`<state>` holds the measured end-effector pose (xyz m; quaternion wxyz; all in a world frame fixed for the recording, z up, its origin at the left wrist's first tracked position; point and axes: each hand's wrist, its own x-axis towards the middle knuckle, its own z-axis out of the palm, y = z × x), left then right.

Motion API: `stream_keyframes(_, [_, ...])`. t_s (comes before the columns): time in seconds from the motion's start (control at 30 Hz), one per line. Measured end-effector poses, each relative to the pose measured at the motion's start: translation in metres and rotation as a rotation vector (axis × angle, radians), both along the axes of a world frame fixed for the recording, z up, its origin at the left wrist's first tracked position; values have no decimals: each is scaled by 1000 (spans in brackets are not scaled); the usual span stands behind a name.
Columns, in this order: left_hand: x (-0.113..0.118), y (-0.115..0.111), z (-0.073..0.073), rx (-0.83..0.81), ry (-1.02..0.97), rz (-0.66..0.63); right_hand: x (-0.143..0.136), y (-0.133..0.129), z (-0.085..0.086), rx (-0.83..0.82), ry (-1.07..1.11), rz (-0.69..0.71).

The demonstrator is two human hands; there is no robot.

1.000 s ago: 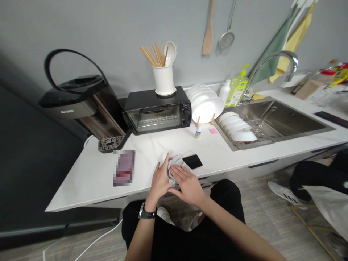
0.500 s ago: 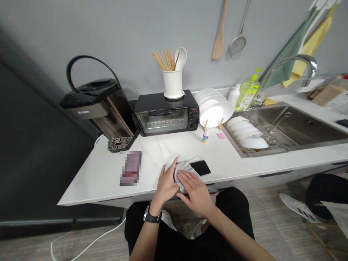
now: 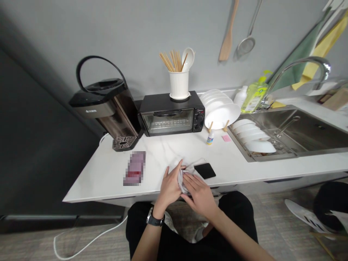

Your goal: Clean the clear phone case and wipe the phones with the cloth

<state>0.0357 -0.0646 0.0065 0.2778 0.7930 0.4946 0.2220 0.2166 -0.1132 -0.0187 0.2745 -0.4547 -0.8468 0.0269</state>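
Observation:
A light grey cloth (image 3: 181, 181) is bunched between my two hands at the front edge of the white counter. My left hand (image 3: 170, 185), with a watch on its wrist, holds the cloth from the left, thumb raised. From the right, my right hand (image 3: 200, 197) presses its fingers onto the cloth and into its folds. Something dark shows by the left fingertips, but what the cloth covers is hidden. A black-screened phone (image 3: 206, 170) lies flat just right of the cloth, partly beside its loose end.
A pixelated purple item (image 3: 135, 168) lies left on the counter (image 3: 92, 181). Behind stand a water dispenser (image 3: 108, 108), a toaster oven (image 3: 170, 117), racked plates (image 3: 221, 114) and a small bottle (image 3: 210, 138). Bowls (image 3: 254, 136) sit in the sink (image 3: 312, 141). Another person's shoe (image 3: 306, 215) shows at right.
The whole scene has shifted slightly right in view. Both hands stay together on the cloth, which is now more bunched, with its folds drawn in between the fingers.

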Motion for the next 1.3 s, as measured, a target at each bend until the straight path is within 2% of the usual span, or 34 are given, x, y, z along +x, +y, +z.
stream_keyframes(0.07, [2, 0, 2, 3, -3, 10, 30, -1, 0, -4, -33, -18])
stream_keyframes(0.17, [5, 2, 4, 5, -8, 14, 65, 7, -1, 24, -43, -232])
stream_keyframes(0.2, [6, 3, 4, 1, -11, 9, 66, 11, -1, 33, -44, -309])
stream_keyframes(0.27, [5, 4, 3, -12, -12, 1, 48, 13, -3, 45, -49, -388])
stream_keyframes(0.4, [2, 4, 1, -32, 22, -9, -1, 0, 0, 9, -39, -175])
stream_keyframes(0.43, [2, 4, 1, -31, 25, -13, -3, -5, 1, -5, -33, -123])
stream_keyframes(0.5, [2, 3, 2, -26, 17, -17, 11, -11, 3, -24, -29, -74])
stream_keyframes(0.6, [5, 3, 4, -22, 0, -19, 52, -8, 3, -4, -18, -185])
stream_keyframes(0.67, [7, 3, 4, -27, -1, -20, 64, -1, 1, 30, -6, -307])
stream_keyframes(0.7, [7, 4, 3, -27, -1, -21, 62, 2, 0, 42, -2, -341])
stream_keyframes(0.77, [6, 4, 2, -27, 3, -26, 41, 5, -2, 48, 3, -319])
stream_keyframes(0.83, [4, 4, 0, -30, 6, -28, 13, 2, -2, 38, 13, -226])
stream_keyframes(0.9, [2, 3, 0, -36, 4, -31, -2, -4, -1, 29, 21, -128])
stream_keyframes(0.93, [1, 3, 0, -38, 1, -33, -1, -7, 0, 27, 20, -91])
stream_keyframes(1.0, [1, 2, 2, -44, -6, -44, 19, -10, 0, 27, 13, -73])
stream_keyframes(1.1, [1, 3, 5, -55, -11, -53, 62, -6, -2, 36, 18, -193])
stream_keyframes(1.17, [2, 4, 6, -51, -14, -50, 75, -2, -4, 53, 39, -295])
stream_keyframes(1.23, [3, 4, 5, -46, -11, -39, 66, -1, -5, 72, 49, -318])
stream_keyframes(1.3, [4, 4, 3, -44, 0, -26, 43, -3, -6, 77, 48, -254])
